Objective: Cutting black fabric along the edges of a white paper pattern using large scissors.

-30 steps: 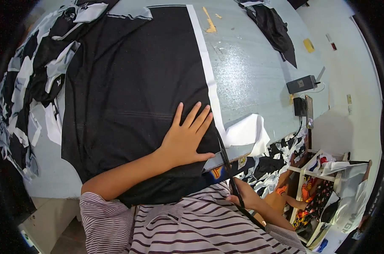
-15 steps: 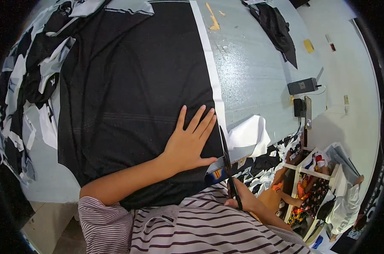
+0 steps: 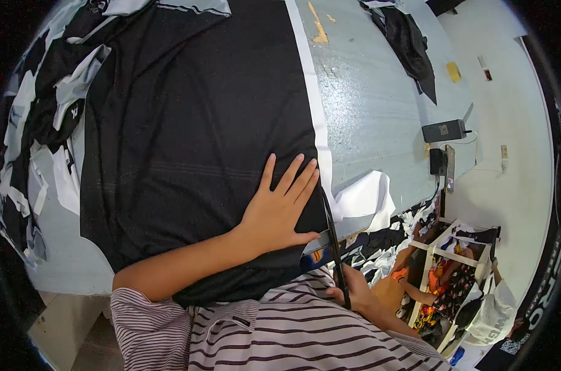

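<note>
A large black cloth with a white border strip along its right edge lies spread over the table. My left hand presses flat on it, fingers spread, close to the white border. In my right hand is a pair of black scissors, held low at the table's front edge. Their blades point away from me along the border, by my left fingertips. A loose white cloth strip curls to the right of the blades, its link to the border partly hidden.
Black and white cloth pieces are heaped at the left. A dark garment piece, a black power adapter and a phone-like device lie at the right. Scraps fill the space below. Another person's hand is near wooden shelving.
The scissors' blades look closer together, and the tips are slightly lower. My left hand keeps its place on the cloth. At the lower right, the other person and a pale bag have shifted.
</note>
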`<state>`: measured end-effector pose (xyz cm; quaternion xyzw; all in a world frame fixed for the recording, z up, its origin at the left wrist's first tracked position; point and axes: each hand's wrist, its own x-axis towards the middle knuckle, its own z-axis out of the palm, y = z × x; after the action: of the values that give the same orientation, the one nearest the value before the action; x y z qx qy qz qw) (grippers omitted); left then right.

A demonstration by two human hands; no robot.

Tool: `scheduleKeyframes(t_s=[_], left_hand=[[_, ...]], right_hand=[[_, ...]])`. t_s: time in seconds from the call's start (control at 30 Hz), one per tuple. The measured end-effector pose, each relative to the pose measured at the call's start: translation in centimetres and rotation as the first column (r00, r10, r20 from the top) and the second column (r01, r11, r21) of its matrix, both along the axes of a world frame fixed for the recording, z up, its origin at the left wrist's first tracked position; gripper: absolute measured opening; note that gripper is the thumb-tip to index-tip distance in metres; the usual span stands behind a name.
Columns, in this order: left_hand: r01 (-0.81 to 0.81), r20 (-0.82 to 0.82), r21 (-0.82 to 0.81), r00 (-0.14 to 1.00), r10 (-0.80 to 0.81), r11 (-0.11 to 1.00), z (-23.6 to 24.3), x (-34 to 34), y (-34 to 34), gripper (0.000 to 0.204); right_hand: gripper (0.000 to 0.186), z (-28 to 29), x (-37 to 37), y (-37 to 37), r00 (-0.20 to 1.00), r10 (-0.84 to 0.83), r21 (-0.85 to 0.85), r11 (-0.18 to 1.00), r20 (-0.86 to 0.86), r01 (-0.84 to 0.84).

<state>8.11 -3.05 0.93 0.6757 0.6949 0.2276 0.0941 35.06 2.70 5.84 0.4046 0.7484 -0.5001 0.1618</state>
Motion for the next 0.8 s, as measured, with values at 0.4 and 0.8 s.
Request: scheduleKeyframes(t_s=[0.4, 0.8], left_hand=[[0.008, 0.006, 0.003, 1.0, -0.008, 1.0, 0.1, -0.2, 0.1, 0.102], [-0.006, 0.013, 0.006, 1.0, 0.006, 1.0, 0.0, -0.1, 0.0, 0.104]], right_hand=[[0.048, 0.8, -0.3, 0.3, 1.0, -0.007, -0.044, 0.999, 0.006, 0.007], [0.066, 1.0, -2.8, 0.7, 0.999, 0.018, -0.041, 0.999, 0.047, -0.016]])
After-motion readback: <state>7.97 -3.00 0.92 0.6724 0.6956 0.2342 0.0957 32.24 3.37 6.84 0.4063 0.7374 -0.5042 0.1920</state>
